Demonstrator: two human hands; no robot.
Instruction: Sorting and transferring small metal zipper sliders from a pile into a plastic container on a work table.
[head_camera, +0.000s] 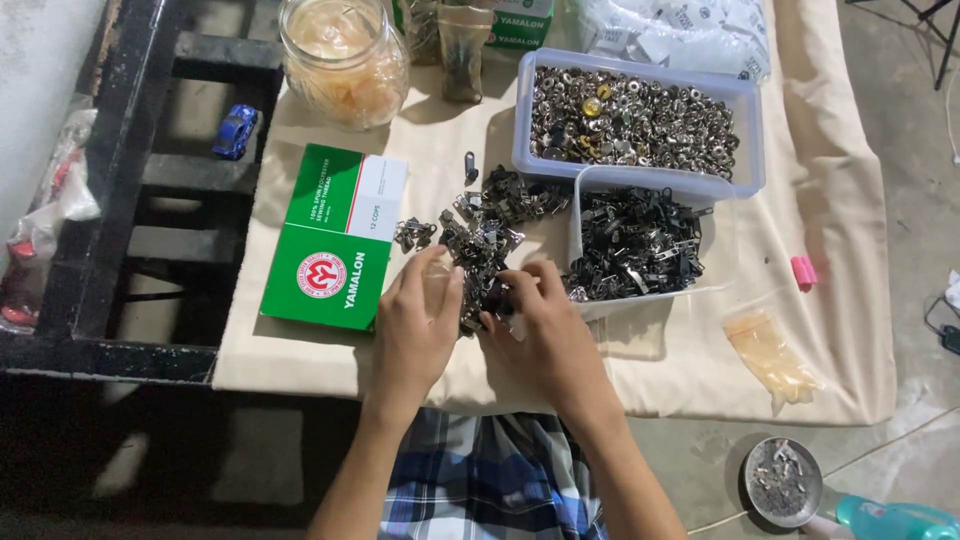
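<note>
While both hands meet over the near middle of the tabletop (330, 370), the left hand (418, 325) curls its fingers round small metal pieces at the near end of a pile of zipper sliders (480, 228), and the right hand (545, 325) pinches into the same spot with its fingertips; what exactly each one grips is too small to tell. The pile is dark grey and shiny, a loose heap of little metal parts, and it stretches from the fingertips away toward the far side, leaning slightly right. A few strays lie just left of it. Touching the pile's right edge is a clear tub (585, 205) full of darker sliders, and behind that a larger clear box (750, 130) of silvery round snaps. Left of the hands lies a green and white carton (335, 240), with a glass jar (345, 60) beyond it. A cream cloth (830, 300) covers the tabletop.
</note>
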